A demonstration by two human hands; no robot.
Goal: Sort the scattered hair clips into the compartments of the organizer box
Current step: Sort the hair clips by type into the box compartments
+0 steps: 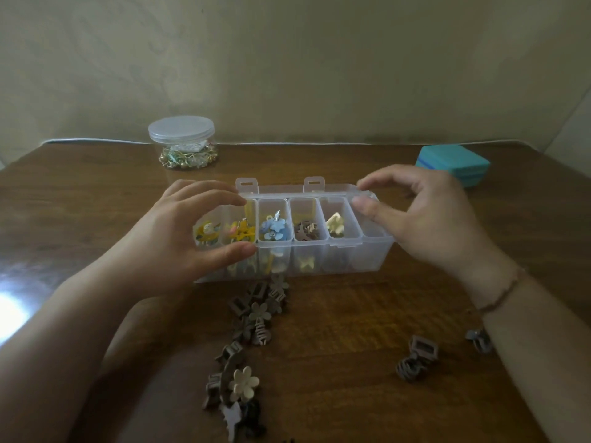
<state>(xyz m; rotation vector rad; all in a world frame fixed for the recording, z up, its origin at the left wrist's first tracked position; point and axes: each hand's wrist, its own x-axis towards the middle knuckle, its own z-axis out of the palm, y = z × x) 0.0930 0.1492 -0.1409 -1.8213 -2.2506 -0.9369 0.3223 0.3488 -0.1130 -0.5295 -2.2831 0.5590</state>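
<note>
A clear plastic organizer box (339,260) stands mid-table, with a clear compartment tray (319,243) lifted just above it. My left hand (192,231) grips the tray's left end, thumb on the near rim and fingers over the far rim. My right hand (425,212) pinches the tray's right end. The tray's compartments hold yellow clips (238,233), blue flower clips (275,230), brown clips (307,231) and a cream clip (335,224). More clips show through the box below. Several brown clips and a cream flower clip (243,383) lie scattered in front.
A round clear jar (182,140) of trinkets stands at the back left. A teal box (454,163) sits at the back right. A grey-brown square clip pair (415,358) and another clip (479,338) lie near my right forearm. The table ends at the wall behind.
</note>
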